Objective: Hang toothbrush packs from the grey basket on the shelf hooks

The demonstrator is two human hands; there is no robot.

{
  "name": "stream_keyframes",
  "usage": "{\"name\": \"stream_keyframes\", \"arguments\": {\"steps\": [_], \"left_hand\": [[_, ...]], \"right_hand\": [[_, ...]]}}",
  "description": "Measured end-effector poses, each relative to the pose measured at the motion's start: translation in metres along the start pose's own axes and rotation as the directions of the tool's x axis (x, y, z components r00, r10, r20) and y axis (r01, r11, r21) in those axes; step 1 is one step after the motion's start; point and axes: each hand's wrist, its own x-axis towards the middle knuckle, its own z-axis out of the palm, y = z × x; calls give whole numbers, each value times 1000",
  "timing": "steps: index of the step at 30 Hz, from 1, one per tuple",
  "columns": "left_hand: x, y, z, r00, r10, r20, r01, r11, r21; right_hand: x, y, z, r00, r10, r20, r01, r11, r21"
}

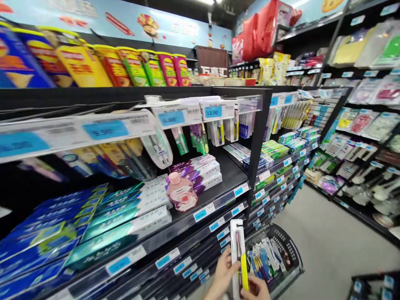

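Observation:
A packaged toothbrush point(238, 254) in a clear blister pack with a yellow strip stands nearly upright between my two hands at the lower middle. My left hand point(225, 268) is closed round its left side, thumb across the front. Low on the pack, my right hand point(256, 288) grips the right edge, partly cut off by the frame's bottom. Just behind them, a black basket point(289, 246) holds several packaged toothbrushes point(265, 258). Similar toothbrush packs point(221, 132) hang from hooks on the shelf above.
Toothpaste boxes point(118, 233) and a pink bottle point(181, 192) line the shelf at left. Cans of chips point(137, 66) stand on top. A black shelf upright point(258, 146) rises near my hands. The grey aisle floor point(325, 246) runs right, beside another stocked rack point(353, 158).

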Motion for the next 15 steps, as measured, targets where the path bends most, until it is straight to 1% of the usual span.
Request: {"name": "stream_keyframes", "arguments": {"steps": [2, 4, 6, 8, 11, 13, 15], "left_hand": [[-5, 14, 5, 998, -45, 50, 43, 998, 37], [-10, 24, 7, 996, -60, 60, 55, 996, 76], [-14, 27, 6, 997, -58, 46, 54, 994, 97], [-17, 24, 1, 998, -58, 0, 58, 994, 88], [-16, 15, -6, 992, -68, -108, 74, 996, 51], [-11, 10, -8, 987, -64, -146, 71, 997, 39], [-2, 8, -5, 985, -50, -166, 57, 998, 36]], "right_hand": [[-12, -15, 3, 998, -30, -55, 26, 996, -80], [-24, -34, 7, 994, -41, -99, 25, 986, -163], [-31, -50, 12, 993, -27, -113, 2, 976, -219], [-33, -59, 15, 993, -9, -115, -19, 970, -242], [-32, -54, 15, 991, 23, -134, -53, 972, -227], [-29, -44, 11, 982, 54, -181, -92, 973, -210], [-22, -38, 3, 969, 78, -236, -127, 971, -200]]}}
